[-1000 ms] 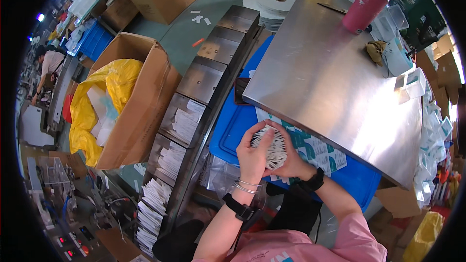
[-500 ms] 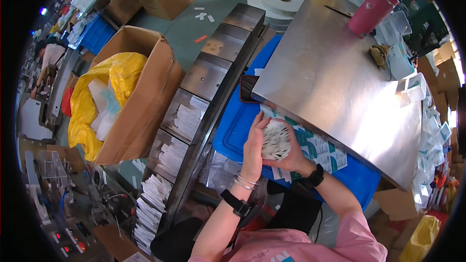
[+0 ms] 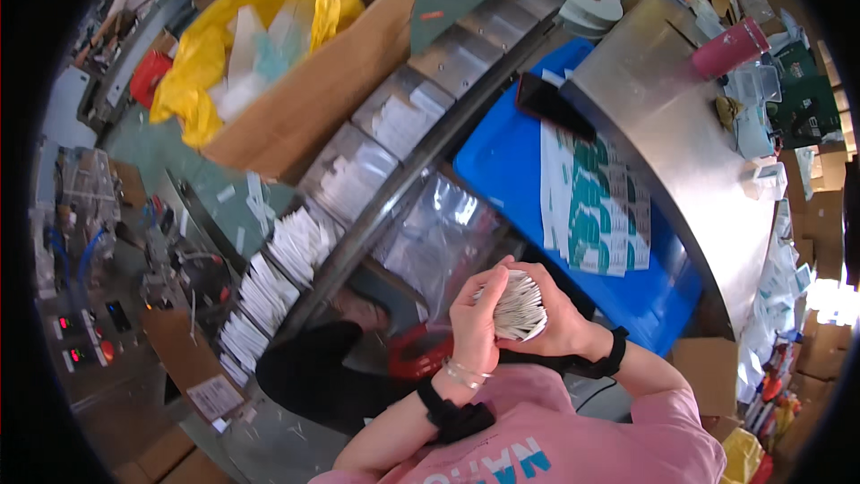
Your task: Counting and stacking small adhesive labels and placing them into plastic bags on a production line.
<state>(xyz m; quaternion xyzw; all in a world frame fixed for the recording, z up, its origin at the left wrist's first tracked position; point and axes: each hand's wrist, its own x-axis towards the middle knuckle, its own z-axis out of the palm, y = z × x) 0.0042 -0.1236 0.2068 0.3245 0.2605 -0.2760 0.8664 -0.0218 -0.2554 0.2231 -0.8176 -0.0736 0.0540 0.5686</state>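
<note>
A thick bundle of thin white paper packets (image 3: 520, 307) is clasped between my two hands, close to my body, its edges facing up. My left hand (image 3: 475, 312) presses against the bundle's left side with closed fingers. From the other side my right hand (image 3: 559, 315) wraps round it. Beyond my hands, white sheets with green print (image 3: 589, 202) lie overlapping on a blue plastic surface (image 3: 502, 148). A dark phone-like device (image 3: 554, 106) rests at the far end of those sheets.
A slanting metal channel (image 3: 394, 188) holds several compartments with white packets (image 3: 300, 237). Left of it stands a cardboard box (image 3: 313, 81) lined with a yellow bag (image 3: 193, 81). On the right, a steel table (image 3: 636, 81) bears a pink tumbler (image 3: 730, 47). Clear plastic bags (image 3: 439, 224) lie near the channel.
Both hands have drawn back toward my body with the bundle, off the blue surface's edge. The view has shifted, and the printed sheets and dark device show more fully.
</note>
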